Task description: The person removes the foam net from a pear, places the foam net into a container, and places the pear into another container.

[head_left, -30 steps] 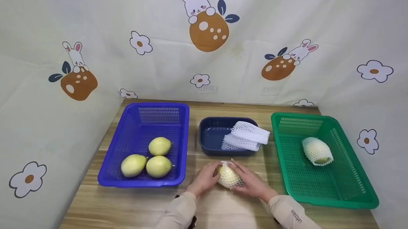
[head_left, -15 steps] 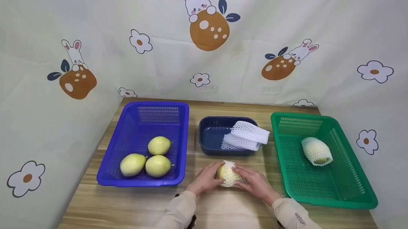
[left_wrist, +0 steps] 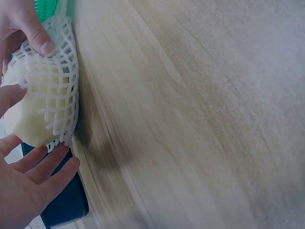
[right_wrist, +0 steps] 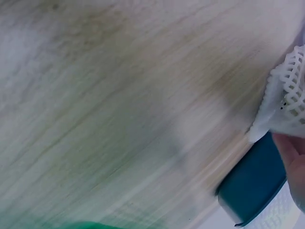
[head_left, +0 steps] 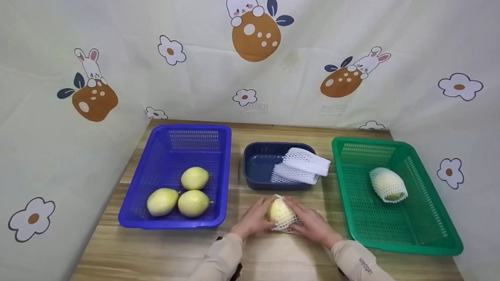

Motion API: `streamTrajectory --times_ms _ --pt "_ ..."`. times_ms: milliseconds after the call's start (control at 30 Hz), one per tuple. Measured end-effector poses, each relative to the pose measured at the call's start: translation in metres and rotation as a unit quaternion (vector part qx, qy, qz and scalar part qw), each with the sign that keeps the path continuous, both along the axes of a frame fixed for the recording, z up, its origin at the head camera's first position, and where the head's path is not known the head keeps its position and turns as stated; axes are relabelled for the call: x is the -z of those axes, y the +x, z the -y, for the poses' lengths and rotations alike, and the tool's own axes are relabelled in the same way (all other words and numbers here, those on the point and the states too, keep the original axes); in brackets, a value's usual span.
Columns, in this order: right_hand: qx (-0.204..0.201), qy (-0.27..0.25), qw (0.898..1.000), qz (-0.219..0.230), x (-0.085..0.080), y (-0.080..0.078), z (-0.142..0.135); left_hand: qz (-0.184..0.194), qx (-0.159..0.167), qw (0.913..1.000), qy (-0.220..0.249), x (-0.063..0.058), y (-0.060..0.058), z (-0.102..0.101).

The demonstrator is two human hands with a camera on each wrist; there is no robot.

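Note:
Between both hands, close over the table, is a yellow-green pear partly inside a white foam net. My left hand grips the pear's left side, thumb on the near side and fingers on the far side. In the left wrist view, that hand's fingertips are at the net's open edge, where bare pear shows. My right hand holds the netted right side, its thumb pressing the mesh. The right wrist view catches only part of the net and the right hand.
A blue basket with three bare pears stands at left. Behind the hands, a navy tub has foam nets hanging over its right rim. The green basket at right contains one netted pear.
The hands have shifted slightly around the pear and the net on it, and more bare pear shows at the left. The baskets and tub stay put.

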State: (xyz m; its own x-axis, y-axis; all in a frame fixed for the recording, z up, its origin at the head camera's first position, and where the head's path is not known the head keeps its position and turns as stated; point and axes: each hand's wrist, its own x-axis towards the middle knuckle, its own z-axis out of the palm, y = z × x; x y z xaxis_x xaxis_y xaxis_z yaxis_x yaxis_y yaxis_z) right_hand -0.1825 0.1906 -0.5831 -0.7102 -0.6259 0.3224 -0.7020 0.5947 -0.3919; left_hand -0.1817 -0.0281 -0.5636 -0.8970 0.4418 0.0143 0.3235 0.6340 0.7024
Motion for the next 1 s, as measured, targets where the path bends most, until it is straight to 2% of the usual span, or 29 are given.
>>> streamTrajectory --times_ms 133,267,400,567,733,833,1000 --pt "0.003 -0.02 0.999 -0.029 -0.001 -0.001 -0.004 -0.004 0.001 1.0 0.001 0.002 0.0 -0.004" --pt "0.002 -0.029 0.999 -0.036 -0.002 -0.001 -0.007 -0.043 0.006 0.9991 -0.001 0.003 -0.001 -0.008" --pt "0.006 -0.019 0.999 -0.035 -0.004 -0.002 -0.008 -0.061 -0.002 0.9981 0.004 0.003 0.0 -0.009" --pt "-0.008 0.021 1.0 0.003 -0.005 -0.001 -0.005 -0.062 -0.012 0.998 0.002 0.004 0.0 -0.01" --pt "-0.03 0.019 0.999 0.037 -0.005 0.0 0.003 -0.055 -0.017 0.998 -0.027 0.004 -0.003 -0.011" --pt "-0.029 0.011 0.999 0.018 -0.004 0.0 0.005 -0.047 -0.014 0.9981 -0.037 0.003 -0.003 -0.01" --pt "-0.027 -0.015 0.998 -0.052 -0.002 -0.002 0.004 -0.049 -0.014 0.9981 -0.035 0.001 -0.003 -0.006"
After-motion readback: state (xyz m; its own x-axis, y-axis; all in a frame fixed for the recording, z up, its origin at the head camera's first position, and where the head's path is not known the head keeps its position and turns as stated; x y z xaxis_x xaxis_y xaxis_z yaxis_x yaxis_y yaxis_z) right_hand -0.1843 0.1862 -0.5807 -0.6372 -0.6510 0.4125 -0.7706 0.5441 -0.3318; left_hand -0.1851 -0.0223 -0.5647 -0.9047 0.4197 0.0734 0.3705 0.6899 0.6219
